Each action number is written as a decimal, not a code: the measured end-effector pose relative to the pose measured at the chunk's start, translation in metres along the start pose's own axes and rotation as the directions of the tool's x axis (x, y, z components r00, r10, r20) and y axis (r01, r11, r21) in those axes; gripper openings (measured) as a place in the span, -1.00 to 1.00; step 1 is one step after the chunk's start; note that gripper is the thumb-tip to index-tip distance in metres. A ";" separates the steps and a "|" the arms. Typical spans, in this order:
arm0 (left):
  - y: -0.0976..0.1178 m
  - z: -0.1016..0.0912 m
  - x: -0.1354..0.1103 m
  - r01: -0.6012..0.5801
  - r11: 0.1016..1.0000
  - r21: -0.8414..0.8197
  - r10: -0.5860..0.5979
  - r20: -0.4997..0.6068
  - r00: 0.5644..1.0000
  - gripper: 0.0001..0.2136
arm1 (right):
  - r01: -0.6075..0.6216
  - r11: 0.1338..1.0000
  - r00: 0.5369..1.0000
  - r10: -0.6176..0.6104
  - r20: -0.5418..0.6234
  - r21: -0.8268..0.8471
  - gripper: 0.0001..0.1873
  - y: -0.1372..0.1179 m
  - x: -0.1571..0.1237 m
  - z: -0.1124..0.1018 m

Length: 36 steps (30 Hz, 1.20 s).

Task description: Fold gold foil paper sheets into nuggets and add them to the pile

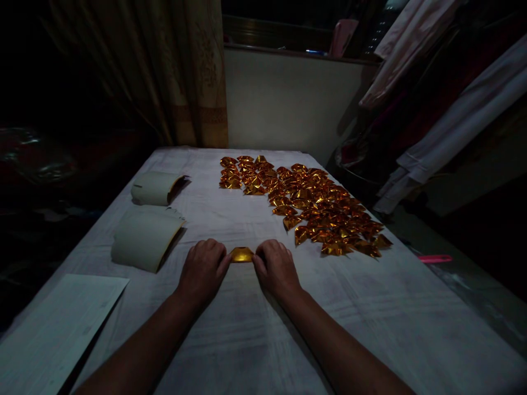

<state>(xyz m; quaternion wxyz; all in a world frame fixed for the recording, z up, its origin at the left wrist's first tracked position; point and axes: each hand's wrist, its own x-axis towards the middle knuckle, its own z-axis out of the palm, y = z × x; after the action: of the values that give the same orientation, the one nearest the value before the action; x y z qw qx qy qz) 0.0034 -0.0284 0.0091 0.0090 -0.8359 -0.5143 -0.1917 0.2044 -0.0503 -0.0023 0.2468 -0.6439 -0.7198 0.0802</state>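
A small folded gold paper ingot lies between my two hands, low over the white-covered table. My left hand pinches its left end with thumb and fingers. At the opposite end, my right hand grips it the same way, so both tips are hidden under the fingers. Beyond my right hand spreads a large pile of shiny gold folded paper ingots, laid close together and partly overlapping.
Two curved pale sheets stand bowed on the left of the table. Nearer me is a flat pale sheet. A curtain and wall border the far edge. Clothes hang at right, above a pink handle.
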 end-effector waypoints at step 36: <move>0.009 0.009 -0.013 -0.272 0.962 -0.038 0.274 0.190 0.943 -0.54 | 0.193 0.973 0.929 -0.140 0.343 -0.124 -0.40 0.001 -0.011 -0.009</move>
<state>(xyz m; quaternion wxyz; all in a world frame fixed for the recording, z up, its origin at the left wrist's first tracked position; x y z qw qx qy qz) 0.0086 -0.0422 -0.0021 -0.0191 -0.9138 -0.3908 -0.1092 0.2101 -0.0624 0.0026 0.0768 -0.5748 -0.8072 0.1097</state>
